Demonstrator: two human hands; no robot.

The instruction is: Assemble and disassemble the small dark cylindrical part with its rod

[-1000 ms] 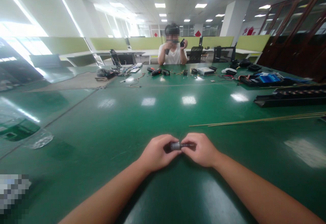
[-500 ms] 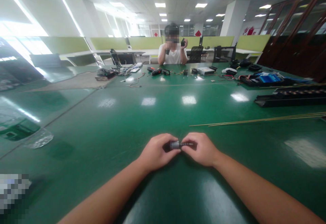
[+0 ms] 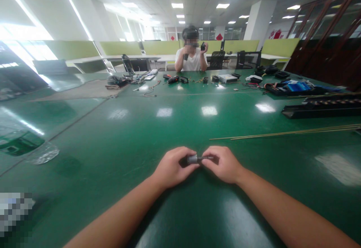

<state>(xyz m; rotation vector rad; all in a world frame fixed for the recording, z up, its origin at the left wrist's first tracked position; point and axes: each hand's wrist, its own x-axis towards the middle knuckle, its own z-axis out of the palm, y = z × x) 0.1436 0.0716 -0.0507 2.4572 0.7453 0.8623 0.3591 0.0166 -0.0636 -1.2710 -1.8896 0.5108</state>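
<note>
My left hand [image 3: 171,168] is closed round a small grey cylinder [image 3: 193,159], thumb below and fingers above. A thin dark ridged shaft [image 3: 205,157] sticks out of the cylinder toward the right and lies roughly level. The thumb and fingers of my right hand [image 3: 225,166] pinch this shaft close to the cylinder. Both hands are just over the green tabletop [image 3: 180,131], near its front. The cylinder's left end is hidden in my left hand, and what the piece is exactly I cannot make out.
Thin brass-coloured rods [image 3: 282,133] lie at right, with a black channel [image 3: 316,110] behind them. A clear plastic bottle [image 3: 42,152] lies at left. Tools, cables and small parts line the far side, where a person [image 3: 191,58] sits holding dark objects.
Hardly anything differs. The cylinder and shaft have tilted or shifted very slightly upward, and my right fingers have moved a little on the shaft.
</note>
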